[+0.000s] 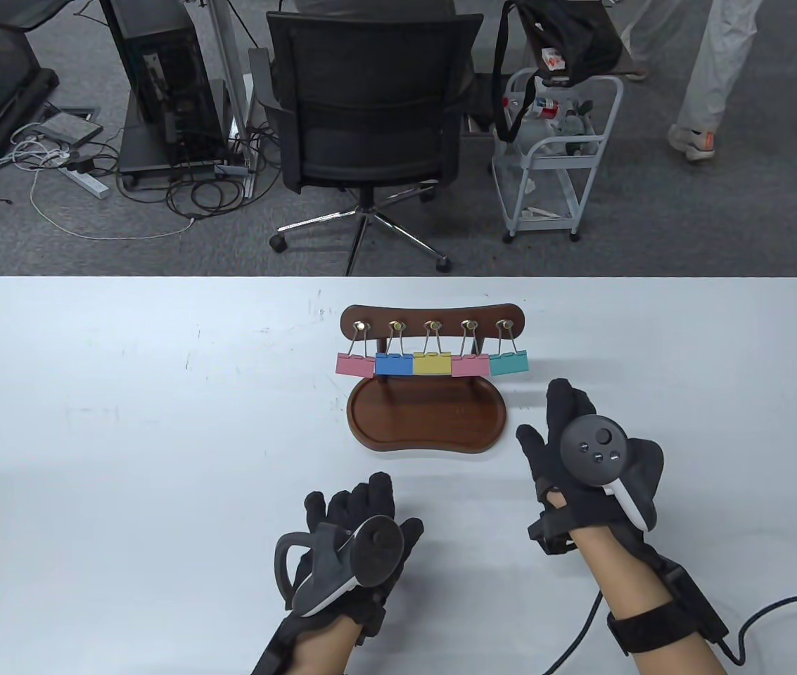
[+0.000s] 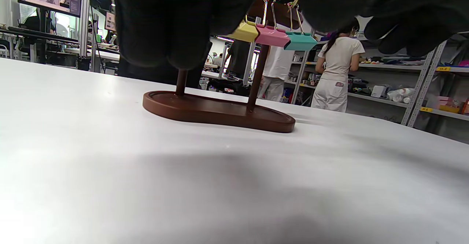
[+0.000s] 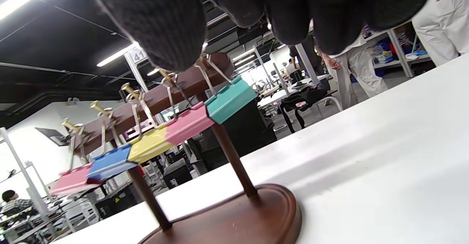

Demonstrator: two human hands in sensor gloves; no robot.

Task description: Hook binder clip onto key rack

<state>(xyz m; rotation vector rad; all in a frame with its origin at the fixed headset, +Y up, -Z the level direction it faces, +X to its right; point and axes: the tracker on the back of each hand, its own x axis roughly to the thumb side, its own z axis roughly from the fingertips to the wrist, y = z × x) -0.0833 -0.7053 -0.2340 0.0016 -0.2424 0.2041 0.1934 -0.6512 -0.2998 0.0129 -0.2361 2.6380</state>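
Both gloved hands, left hand [image 1: 356, 541] and right hand [image 1: 591, 457], flat on table [image 1: 124, 436], fingers spread, empty.

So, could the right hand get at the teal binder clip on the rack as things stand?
Probably yes. The right hand holds nothing and lies on the table just right of the key rack. The teal binder clip hangs on the rightmost hook, nearest that hand, with nothing between them.

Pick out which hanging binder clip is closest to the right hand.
The teal clip, last on the rack's right end; the pink, blue and yellow ones hang further left.
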